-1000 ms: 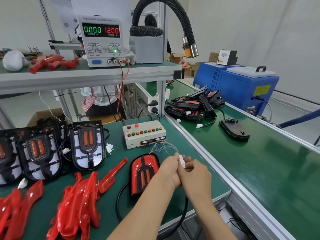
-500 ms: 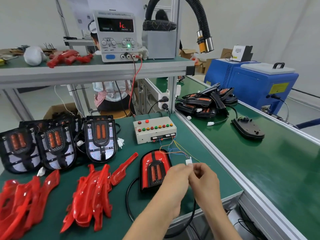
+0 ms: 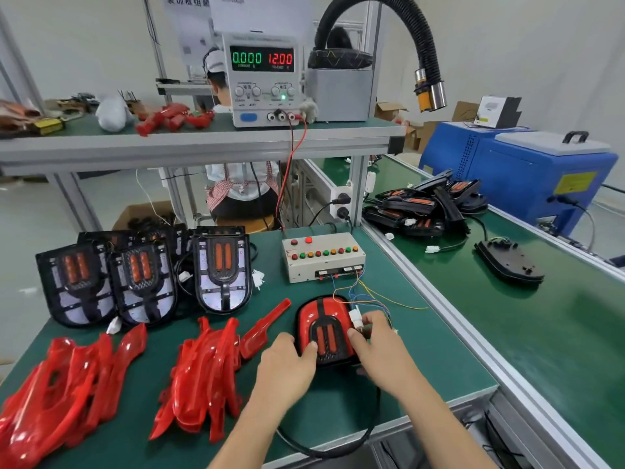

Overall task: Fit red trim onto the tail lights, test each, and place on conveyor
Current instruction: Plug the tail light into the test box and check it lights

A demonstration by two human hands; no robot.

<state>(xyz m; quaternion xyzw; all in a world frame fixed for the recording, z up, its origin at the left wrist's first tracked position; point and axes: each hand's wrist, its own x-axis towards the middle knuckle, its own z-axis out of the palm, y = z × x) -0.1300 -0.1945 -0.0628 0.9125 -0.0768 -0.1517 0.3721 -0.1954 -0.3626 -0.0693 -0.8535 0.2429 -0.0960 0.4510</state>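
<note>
My left hand [image 3: 287, 362] rested on the near left edge of the trimmed tail light [image 3: 326, 328], fingers loosely bent, thumb tip touching its dark centre panel beside the two orange strips. I could not tell whether those fingers gripped the housing or just lay against it. My right hand [image 3: 378, 350] sat at the light's right side, thumb pressed on the red trim, fingers curled around the white connector [image 3: 355, 318], which stuck up just above my knuckles. Thin coloured wires [image 3: 368, 297] ran from the connector area up to the test box [image 3: 324, 257], a beige case with rows of red, green and orange buttons. The tail light lay flat on the green bench mat [image 3: 439, 363], red trim already on it, its black cable [image 3: 324, 448] looping off the front edge of the bench.

Left of the light were two heaps of loose red trim pieces [image 3: 203, 377], one piece lying just beside the light. Behind them stood untrimmed tail lights [image 3: 221, 272], black with orange strips. On the shelf above, the power supply [image 3: 262, 79] read 0.000 and 12.00. On the conveyor [image 3: 541, 350] to my right were a pile of black lights [image 3: 426, 204] and a single one face down [image 3: 510, 262], well apart from my hands.
</note>
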